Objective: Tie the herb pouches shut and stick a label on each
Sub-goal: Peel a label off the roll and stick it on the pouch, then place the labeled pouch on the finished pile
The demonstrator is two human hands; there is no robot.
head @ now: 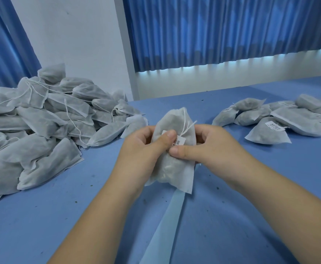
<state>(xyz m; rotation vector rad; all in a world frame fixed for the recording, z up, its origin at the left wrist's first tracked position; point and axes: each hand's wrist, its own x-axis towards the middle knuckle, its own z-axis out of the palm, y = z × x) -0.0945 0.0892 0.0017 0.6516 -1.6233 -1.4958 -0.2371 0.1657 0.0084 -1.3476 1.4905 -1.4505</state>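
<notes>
Head view is showing the pouch held upright just above the table, the left hand and right hand curling round its sides, thumbs pressing the label below the tied neck. It is looking soft, light and floppy, so gripping its filled middle is seeming safest. A big heap is lying left, labelled pouches right, neither obstructing

Big pouch pile left; labelled pouches right; held pouch btwn.

Pouch: matt white non-woven cloth, semi-sheer. String: thin white twine. Label: smooth white paper. Tabletop: matt blue, speckled. Pile at 9 o'clock: same cloth. Curtain at 12 o'clock: blue pleated fabric.
</notes>
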